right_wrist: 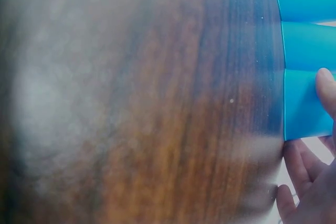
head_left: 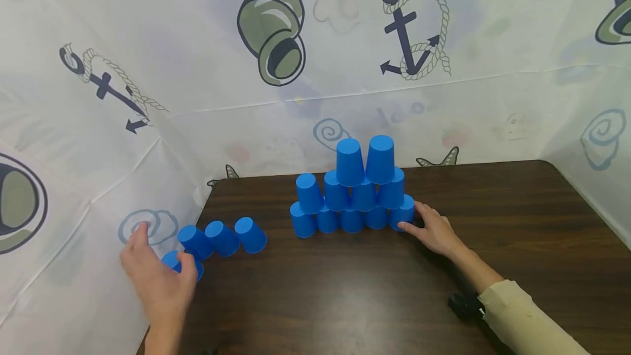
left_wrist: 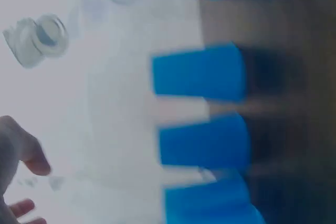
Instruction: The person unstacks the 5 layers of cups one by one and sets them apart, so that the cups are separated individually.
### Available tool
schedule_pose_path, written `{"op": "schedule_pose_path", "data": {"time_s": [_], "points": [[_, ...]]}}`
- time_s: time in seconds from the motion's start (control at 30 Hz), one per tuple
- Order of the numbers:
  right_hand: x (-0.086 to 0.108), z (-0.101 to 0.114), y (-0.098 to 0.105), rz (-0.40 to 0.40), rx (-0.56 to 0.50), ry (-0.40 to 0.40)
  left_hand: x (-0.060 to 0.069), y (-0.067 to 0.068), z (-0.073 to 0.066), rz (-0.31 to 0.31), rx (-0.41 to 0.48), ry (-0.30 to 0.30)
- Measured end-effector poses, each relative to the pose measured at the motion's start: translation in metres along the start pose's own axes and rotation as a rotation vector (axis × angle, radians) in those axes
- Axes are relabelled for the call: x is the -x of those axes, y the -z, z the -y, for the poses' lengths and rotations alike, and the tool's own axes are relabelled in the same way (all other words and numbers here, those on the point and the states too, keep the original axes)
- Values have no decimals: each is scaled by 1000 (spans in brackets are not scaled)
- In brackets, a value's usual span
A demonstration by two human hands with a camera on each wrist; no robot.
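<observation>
Cups (head_left: 223, 240) are ranged beside the spread left hand (head_left: 159, 278); a stacked cup (head_left: 401, 211) is gripped by the right hand (head_left: 436, 230).

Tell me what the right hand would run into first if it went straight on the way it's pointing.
The right hand would first meet the rightmost blue cup in the bottom row. It seems to be touching that cup now, though exact depth is hard to judge.
</observation>
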State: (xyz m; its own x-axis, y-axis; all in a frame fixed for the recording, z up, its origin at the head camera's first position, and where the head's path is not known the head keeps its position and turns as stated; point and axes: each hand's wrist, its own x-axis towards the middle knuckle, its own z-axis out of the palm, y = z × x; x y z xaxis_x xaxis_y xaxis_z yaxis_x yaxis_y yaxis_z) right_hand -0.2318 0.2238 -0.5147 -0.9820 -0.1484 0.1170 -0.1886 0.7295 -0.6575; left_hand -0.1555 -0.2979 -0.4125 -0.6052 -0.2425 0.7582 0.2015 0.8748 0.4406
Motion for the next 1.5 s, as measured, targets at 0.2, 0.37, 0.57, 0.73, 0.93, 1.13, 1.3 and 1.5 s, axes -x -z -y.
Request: {"op": "schedule_pose_path", "data": {"time_s": [0.2,0.37,0.57,0.73,0.93,1.13,1.3,1.5], "points": [[0,0,1,-5,5,-4,-26,-20,-60,-18,251,-191],[1,0,0,2,2,-1,-38,-51,-98,225,362,-310],[-1,0,1,-9,2,8,-51,-95,-139,454,508,-356],[-1,0,2,-19,0,15,-55,-128,-176,560,590,-355],[0,-1,-2,-12,-8,17,-53,-157,-197,588,600,-351],[1,-1,-3,-17,-7,0,-50,-174,-205,604,626,-291],[1,0,-3,-24,-1,29,-49,-178,-209,575,624,-258],[0,-1,-4,-36,7,39,-48,-184,-212,561,642,-263]]}}
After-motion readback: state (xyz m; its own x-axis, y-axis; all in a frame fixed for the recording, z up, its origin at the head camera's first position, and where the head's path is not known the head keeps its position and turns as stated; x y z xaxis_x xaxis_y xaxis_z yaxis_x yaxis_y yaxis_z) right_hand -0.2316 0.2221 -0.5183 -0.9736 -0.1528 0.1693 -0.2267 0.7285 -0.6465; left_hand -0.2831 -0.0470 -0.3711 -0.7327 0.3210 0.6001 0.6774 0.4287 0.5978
